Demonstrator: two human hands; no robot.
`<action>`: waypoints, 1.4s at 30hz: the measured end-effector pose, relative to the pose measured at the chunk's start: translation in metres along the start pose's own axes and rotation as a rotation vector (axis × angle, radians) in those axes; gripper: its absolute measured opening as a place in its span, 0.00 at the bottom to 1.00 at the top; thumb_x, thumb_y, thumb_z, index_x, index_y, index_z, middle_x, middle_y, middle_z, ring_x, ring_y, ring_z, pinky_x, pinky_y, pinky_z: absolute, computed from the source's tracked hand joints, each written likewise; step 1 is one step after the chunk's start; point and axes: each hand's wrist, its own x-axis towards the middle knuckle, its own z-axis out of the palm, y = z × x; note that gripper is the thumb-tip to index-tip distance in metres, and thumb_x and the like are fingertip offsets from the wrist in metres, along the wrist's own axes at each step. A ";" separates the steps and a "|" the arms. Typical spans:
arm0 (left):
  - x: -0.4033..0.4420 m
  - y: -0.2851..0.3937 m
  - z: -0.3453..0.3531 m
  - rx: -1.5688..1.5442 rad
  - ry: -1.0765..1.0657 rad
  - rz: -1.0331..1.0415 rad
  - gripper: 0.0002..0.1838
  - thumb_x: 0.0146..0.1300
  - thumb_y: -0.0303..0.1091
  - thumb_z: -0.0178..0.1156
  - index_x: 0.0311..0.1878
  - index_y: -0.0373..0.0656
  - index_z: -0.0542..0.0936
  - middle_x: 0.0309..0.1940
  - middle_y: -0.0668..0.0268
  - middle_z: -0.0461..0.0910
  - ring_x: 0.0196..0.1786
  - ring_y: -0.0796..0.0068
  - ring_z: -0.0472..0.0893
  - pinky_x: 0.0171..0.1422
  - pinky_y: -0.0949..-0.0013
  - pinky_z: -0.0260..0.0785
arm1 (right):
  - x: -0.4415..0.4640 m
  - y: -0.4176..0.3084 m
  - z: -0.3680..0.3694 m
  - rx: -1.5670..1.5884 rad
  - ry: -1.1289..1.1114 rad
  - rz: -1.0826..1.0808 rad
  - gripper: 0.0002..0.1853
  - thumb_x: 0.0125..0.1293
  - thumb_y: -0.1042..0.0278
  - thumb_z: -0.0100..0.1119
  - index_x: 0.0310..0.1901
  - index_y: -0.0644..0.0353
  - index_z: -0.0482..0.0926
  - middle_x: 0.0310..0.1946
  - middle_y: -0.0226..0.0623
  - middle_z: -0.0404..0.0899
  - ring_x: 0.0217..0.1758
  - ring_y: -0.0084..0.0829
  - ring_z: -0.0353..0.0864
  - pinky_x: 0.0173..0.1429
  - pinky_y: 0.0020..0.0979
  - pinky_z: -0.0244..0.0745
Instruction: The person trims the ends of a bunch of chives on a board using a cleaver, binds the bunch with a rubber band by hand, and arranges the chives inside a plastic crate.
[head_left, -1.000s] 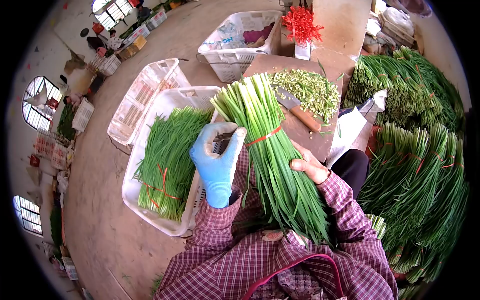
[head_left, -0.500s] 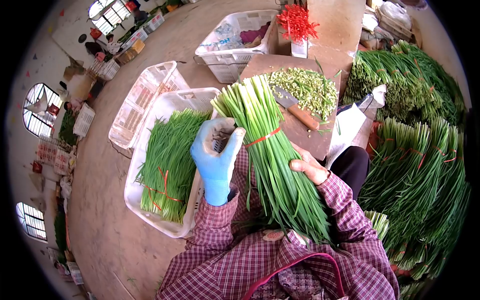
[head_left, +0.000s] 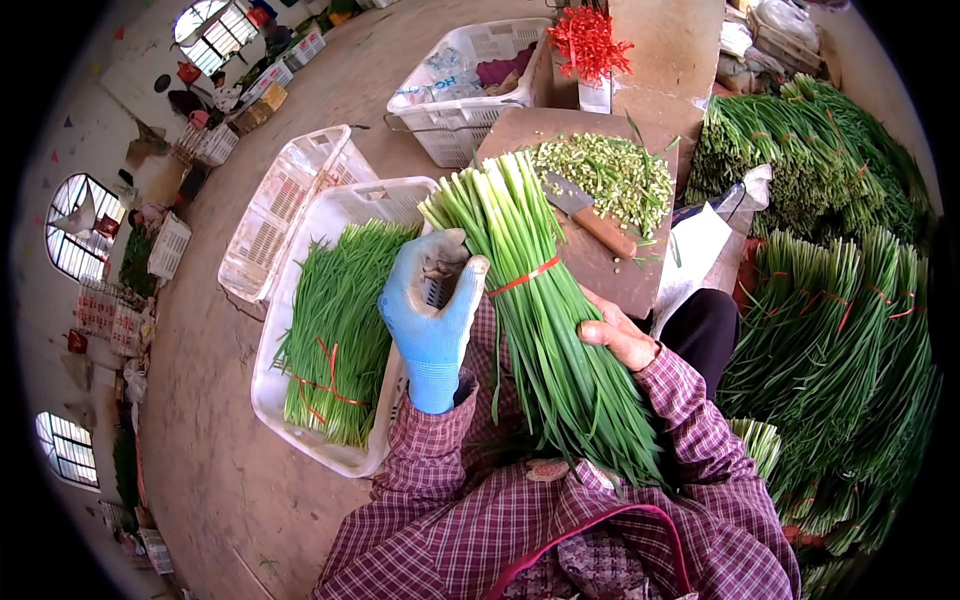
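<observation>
A thick bunch of garlic chives lies slanted over my lap, its pale cut ends pointing up and away. A red tie circles it below those ends. My right hand, bare, grips the leafy part from the right, thumb on top and the other fingers mostly hidden underneath. On the left of the bunch is my left hand in a blue glove. Its fingers curl loosely, apart from the thumb, with nothing visible between them; the thumb tip is close beside the stems.
Left of me, a white crate holds tied chives. Ahead, a board carries a knife and chopped stem ends. Red ties hang behind it. Chive piles fill the right side. Another crate holds plastic bags.
The view has shifted very slightly. Both hands and the bunch keep practically the same position and grip.
</observation>
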 end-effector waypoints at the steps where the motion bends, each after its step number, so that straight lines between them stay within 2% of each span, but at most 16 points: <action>1: 0.001 0.001 -0.001 0.000 -0.001 0.000 0.12 0.55 0.22 0.69 0.43 0.35 0.80 0.32 0.67 0.80 0.33 0.82 0.78 0.42 0.76 0.73 | 0.000 0.000 0.000 0.001 0.000 -0.001 0.52 0.57 0.42 0.64 0.75 0.62 0.50 0.68 0.41 0.64 0.70 0.34 0.63 0.74 0.36 0.56; 12: 0.001 0.007 -0.005 -0.290 -0.029 -0.172 0.09 0.56 0.15 0.64 0.40 0.34 0.77 0.31 0.67 0.78 0.31 0.85 0.76 0.34 0.82 0.70 | -0.003 -0.002 0.003 0.063 0.001 0.038 0.50 0.58 0.46 0.65 0.74 0.62 0.50 0.67 0.41 0.65 0.70 0.33 0.64 0.73 0.36 0.58; 16: 0.001 0.001 -0.006 -0.286 -0.022 -0.134 0.09 0.56 0.15 0.64 0.40 0.34 0.77 0.31 0.67 0.78 0.31 0.85 0.76 0.35 0.82 0.70 | -0.002 -0.001 0.005 0.070 0.003 0.038 0.50 0.58 0.46 0.65 0.74 0.62 0.50 0.67 0.41 0.65 0.69 0.33 0.64 0.73 0.36 0.58; 21: 0.021 -0.003 -0.018 -0.571 -0.028 -0.135 0.08 0.57 0.16 0.60 0.40 0.33 0.77 0.31 0.65 0.79 0.30 0.81 0.77 0.38 0.79 0.72 | -0.004 -0.006 0.011 0.074 -0.003 0.067 0.50 0.58 0.45 0.66 0.74 0.63 0.52 0.66 0.41 0.66 0.69 0.33 0.65 0.73 0.36 0.58; 22: 0.028 -0.005 -0.025 -0.487 -0.015 -0.124 0.09 0.58 0.26 0.59 0.42 0.34 0.76 0.33 0.62 0.78 0.34 0.76 0.78 0.42 0.75 0.74 | -0.004 -0.005 0.010 0.075 -0.001 0.067 0.50 0.58 0.45 0.66 0.74 0.63 0.52 0.66 0.41 0.66 0.69 0.33 0.65 0.73 0.36 0.58; 24: 0.056 -0.015 -0.048 -0.610 -0.050 -0.016 0.08 0.60 0.27 0.57 0.41 0.35 0.76 0.32 0.62 0.79 0.34 0.72 0.79 0.41 0.72 0.75 | -0.003 0.002 0.007 0.035 0.002 0.046 0.49 0.58 0.45 0.66 0.73 0.63 0.54 0.65 0.42 0.67 0.68 0.34 0.66 0.72 0.35 0.59; 28: 0.104 0.008 -0.106 -0.997 0.178 -0.103 0.04 0.59 0.25 0.60 0.36 0.40 0.74 0.32 0.63 0.75 0.34 0.70 0.73 0.43 0.66 0.69 | -0.005 0.002 0.003 0.001 0.054 0.049 0.46 0.59 0.47 0.66 0.72 0.63 0.56 0.62 0.42 0.70 0.66 0.33 0.67 0.71 0.36 0.61; 29: 0.115 0.008 -0.131 -1.139 0.078 -0.084 0.05 0.59 0.23 0.61 0.35 0.39 0.74 0.31 0.64 0.73 0.34 0.71 0.72 0.43 0.67 0.66 | -0.006 0.002 0.002 0.000 0.069 0.045 0.46 0.59 0.47 0.66 0.72 0.63 0.56 0.62 0.42 0.70 0.66 0.33 0.67 0.71 0.36 0.61; 31: 0.129 0.013 -0.170 -1.235 0.178 -0.073 0.07 0.59 0.25 0.62 0.34 0.39 0.72 0.32 0.64 0.73 0.34 0.71 0.71 0.42 0.66 0.67 | -0.006 0.002 -0.002 0.027 0.086 0.041 0.45 0.59 0.48 0.66 0.71 0.63 0.57 0.62 0.41 0.70 0.65 0.32 0.68 0.70 0.35 0.62; 32: 0.136 0.002 -0.200 -1.259 0.062 -0.036 0.06 0.60 0.25 0.62 0.35 0.39 0.72 0.31 0.64 0.73 0.34 0.71 0.71 0.43 0.66 0.67 | -0.006 0.003 -0.004 0.029 0.117 0.042 0.44 0.59 0.49 0.66 0.71 0.64 0.57 0.62 0.41 0.70 0.64 0.32 0.69 0.69 0.34 0.63; 33: 0.139 -0.008 -0.224 -1.214 0.039 0.010 0.06 0.59 0.24 0.62 0.34 0.39 0.73 0.30 0.65 0.72 0.34 0.70 0.71 0.43 0.65 0.66 | -0.006 0.002 -0.006 0.029 0.139 0.032 0.45 0.59 0.49 0.66 0.71 0.65 0.57 0.62 0.41 0.70 0.64 0.31 0.69 0.69 0.34 0.64; 35: 0.137 -0.031 -0.250 -0.976 0.222 -0.004 0.06 0.60 0.26 0.62 0.38 0.37 0.75 0.32 0.65 0.75 0.36 0.71 0.74 0.45 0.67 0.69 | -0.005 0.000 -0.011 0.046 0.192 0.042 0.47 0.58 0.49 0.67 0.71 0.66 0.55 0.62 0.42 0.70 0.64 0.32 0.70 0.68 0.34 0.65; 37: 0.100 -0.033 -0.205 -0.181 0.257 0.241 0.11 0.63 0.30 0.60 0.44 0.33 0.77 0.38 0.61 0.79 0.42 0.69 0.78 0.50 0.68 0.73 | -0.002 -0.006 -0.013 0.007 0.242 0.038 0.48 0.57 0.49 0.69 0.71 0.67 0.55 0.61 0.43 0.71 0.63 0.32 0.71 0.68 0.34 0.66; 38: 0.088 -0.037 -0.185 0.019 0.306 0.075 0.18 0.66 0.34 0.57 0.54 0.31 0.76 0.47 0.55 0.81 0.51 0.65 0.80 0.57 0.68 0.74 | 0.001 -0.009 -0.013 -0.035 0.282 0.037 0.49 0.56 0.49 0.70 0.71 0.67 0.54 0.61 0.45 0.71 0.63 0.33 0.72 0.68 0.34 0.66; 40: 0.058 -0.031 -0.132 0.172 0.081 0.006 0.39 0.60 0.52 0.62 0.67 0.33 0.67 0.60 0.46 0.73 0.64 0.55 0.73 0.65 0.56 0.70 | 0.005 -0.026 -0.005 -0.063 0.288 0.022 0.50 0.55 0.49 0.71 0.71 0.68 0.54 0.61 0.45 0.72 0.62 0.33 0.72 0.68 0.34 0.67; 42: 0.025 -0.040 -0.084 -0.096 -0.231 -0.130 0.46 0.60 0.56 0.63 0.71 0.33 0.60 0.67 0.44 0.66 0.70 0.54 0.67 0.70 0.55 0.64 | 0.016 -0.034 0.006 -0.105 0.287 -0.034 0.53 0.52 0.48 0.73 0.71 0.69 0.54 0.59 0.47 0.74 0.62 0.36 0.74 0.67 0.35 0.68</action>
